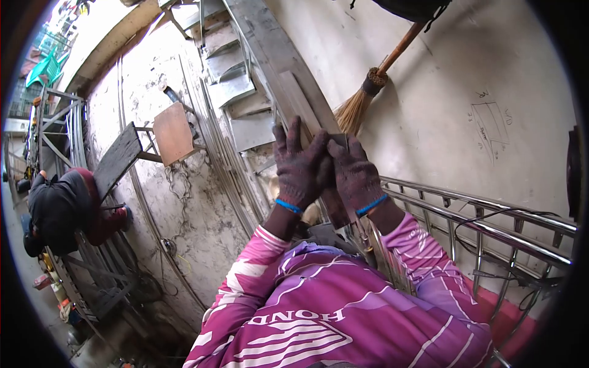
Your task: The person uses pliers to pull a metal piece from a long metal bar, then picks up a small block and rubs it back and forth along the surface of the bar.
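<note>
Both hands wear dark knitted gloves with blue cuffs. My left hand (299, 165) lies over a long flat metal piece (300, 98), its fingers spread and pointing away from me. Beside it, my right hand (356, 175) has its fingers bent around a small dark flat piece (339, 140) on the metal. The thumbs come close together between the hands. A dark brown strip (334, 208) shows below and between them, partly hidden by the palms.
A straw broom (362, 101) leans at the wall. Shiny metal railing (478, 224) runs at the right. Bent metal sheets (230, 86) and long bars lie left of the work. Farther left are a brown-topped stool (173, 134) and another person (64, 208) bending down.
</note>
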A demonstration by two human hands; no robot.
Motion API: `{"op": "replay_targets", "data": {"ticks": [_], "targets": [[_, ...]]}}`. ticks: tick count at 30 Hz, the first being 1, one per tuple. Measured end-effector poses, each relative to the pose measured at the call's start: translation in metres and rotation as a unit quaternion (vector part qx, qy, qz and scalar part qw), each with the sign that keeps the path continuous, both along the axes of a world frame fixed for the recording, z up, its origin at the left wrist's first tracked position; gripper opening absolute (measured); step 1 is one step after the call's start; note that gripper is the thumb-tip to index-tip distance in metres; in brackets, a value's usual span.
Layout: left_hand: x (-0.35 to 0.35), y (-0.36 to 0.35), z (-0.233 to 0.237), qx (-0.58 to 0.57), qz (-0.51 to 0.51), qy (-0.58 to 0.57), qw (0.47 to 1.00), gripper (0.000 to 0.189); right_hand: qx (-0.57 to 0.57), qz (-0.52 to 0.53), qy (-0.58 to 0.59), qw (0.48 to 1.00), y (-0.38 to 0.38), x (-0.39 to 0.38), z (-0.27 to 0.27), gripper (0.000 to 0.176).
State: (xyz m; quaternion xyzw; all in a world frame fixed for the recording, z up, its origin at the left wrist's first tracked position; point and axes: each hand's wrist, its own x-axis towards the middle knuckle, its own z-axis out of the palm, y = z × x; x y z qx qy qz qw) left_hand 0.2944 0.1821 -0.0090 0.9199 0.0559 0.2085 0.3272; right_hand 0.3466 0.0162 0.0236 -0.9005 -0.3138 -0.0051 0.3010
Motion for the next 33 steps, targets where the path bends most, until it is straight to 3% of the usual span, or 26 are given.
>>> {"op": "replay_targets", "data": {"ticks": [6, 8, 9, 11, 16, 18, 22, 26, 28, 33], "targets": [[0.093, 0.078, -0.006, 0.058, 0.043, 0.014, 0.997, 0.057, -0.007, 0.017, 0.043, 0.999, 0.08, 0.107, -0.034, 0.04], [0.12, 0.095, -0.001, 0.095, 0.067, 0.033, 0.993, 0.051, -0.181, 0.111, -0.158, 0.964, 0.104, 0.147, -0.061, 0.039], [0.126, 0.097, 0.003, 0.1, 0.079, 0.057, 0.99, 0.053, -0.178, 0.11, -0.163, 0.964, 0.113, 0.153, -0.065, 0.039], [0.13, 0.099, 0.004, 0.109, 0.092, 0.077, 0.987, 0.054, -0.113, -0.007, 0.028, 0.993, 0.124, 0.159, -0.066, 0.049], [0.091, 0.072, -0.01, 0.118, 0.061, 0.055, 0.99, 0.058, -0.067, -0.013, 0.028, 0.997, 0.084, 0.094, -0.021, 0.047], [0.05, 0.051, -0.013, 0.097, -0.001, -0.026, 0.995, 0.059, -0.029, 0.015, 0.0, 0.999, 0.047, 0.056, -0.002, 0.045], [-0.02, -0.007, 0.008, 0.036, -0.011, 0.05, 0.998, 0.057, 0.046, 0.067, -0.007, 0.997, -0.012, -0.004, -0.002, 0.041], [-0.01, -0.001, -0.003, 0.02, -0.015, 0.02, 0.999, 0.06, 0.021, 0.062, -0.052, 0.996, -0.009, 0.004, -0.007, 0.04], [0.021, 0.028, 0.0, 0.033, -0.003, 0.016, 0.999, 0.058, 0.027, 0.031, 0.021, 0.999, 0.018, 0.026, -0.006, 0.038], [0.109, 0.099, -0.01, 0.105, 0.056, 0.033, 0.992, 0.055, -0.078, 0.007, 0.019, 0.997, 0.104, 0.117, -0.017, 0.043]]}}
